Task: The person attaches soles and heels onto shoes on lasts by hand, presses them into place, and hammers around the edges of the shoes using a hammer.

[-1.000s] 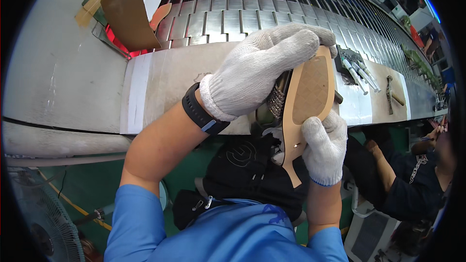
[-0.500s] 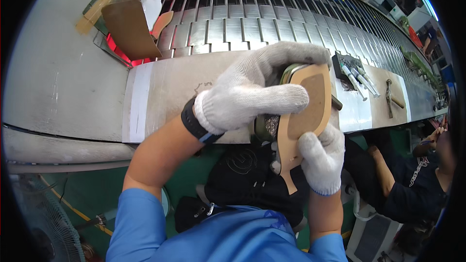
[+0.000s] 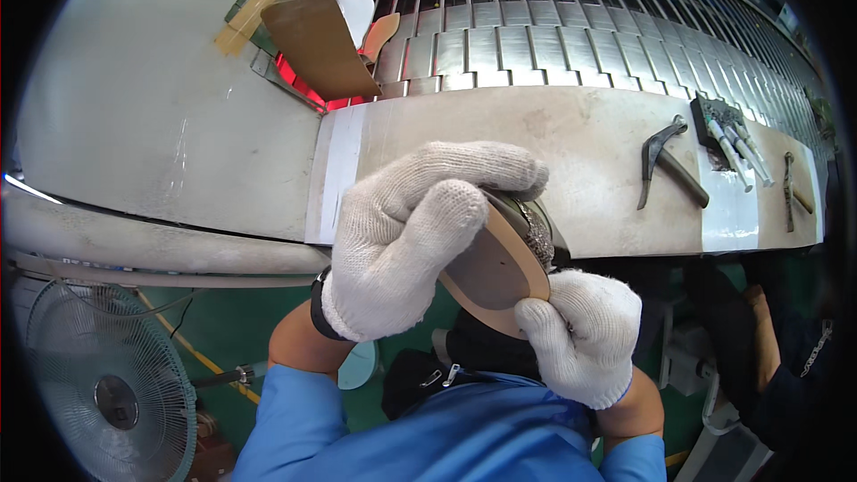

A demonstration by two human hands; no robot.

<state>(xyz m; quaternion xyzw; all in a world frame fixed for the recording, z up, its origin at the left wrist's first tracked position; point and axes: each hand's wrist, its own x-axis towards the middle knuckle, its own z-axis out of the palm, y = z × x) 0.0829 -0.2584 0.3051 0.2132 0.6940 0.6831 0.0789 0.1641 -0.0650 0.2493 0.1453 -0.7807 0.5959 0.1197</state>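
Shoe: from where I'm standing, a tan-soled shoe (image 3: 489, 277) with glittery trim is tilting between both gloved hands, near the bench's front edge.
Left glove: the left hand (image 3: 411, 241) is clamping the shoe's upper end, thumb pressing the sole side, fingers curling over.
Right glove: the right hand (image 3: 582, 330) is pinching the lower end between thumb and fingers.
Bench (image 3: 607, 143): a hooked tool (image 3: 662, 153) is lying near some syringes (image 3: 734, 156).
Floor: a fan (image 3: 116, 402) is standing left.

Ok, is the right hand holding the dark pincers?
No, the dark pincers lie on the bench, while the right hand pinches the tan-edged sole.
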